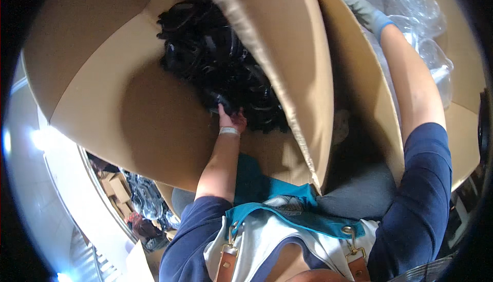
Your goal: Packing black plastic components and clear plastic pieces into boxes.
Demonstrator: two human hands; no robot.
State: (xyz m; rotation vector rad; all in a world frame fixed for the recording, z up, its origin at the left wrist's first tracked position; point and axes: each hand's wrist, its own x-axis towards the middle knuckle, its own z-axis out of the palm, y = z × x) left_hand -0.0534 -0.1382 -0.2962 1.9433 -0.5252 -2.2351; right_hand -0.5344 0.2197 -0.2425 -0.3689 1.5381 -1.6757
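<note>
Inside the left cardboard box (97, 97), my bare left hand (233, 121) reaches to the near end of a heap of glossy black plastic pieces (215, 56). Its thumb lies against one black plastic piece (218, 102), and the fingers curl in at that piece's edge, partly in shadow. My right hand (364, 15), in a grey glove with a blue cuff, is stretched far into the right cardboard box (377, 71). It lies beside clear plastic pieces (411, 4), at the box's inner wall. Its fingertips are blurred, so their grip is unclear.
Tall cardboard walls (287, 35) stand between the two heaps, with a dark gap between them. I wear a teal apron (277, 189) with brown straps. At lower left, beyond the box, are small cartons (118, 187) and wrapped clear plastic goods (146, 197).
</note>
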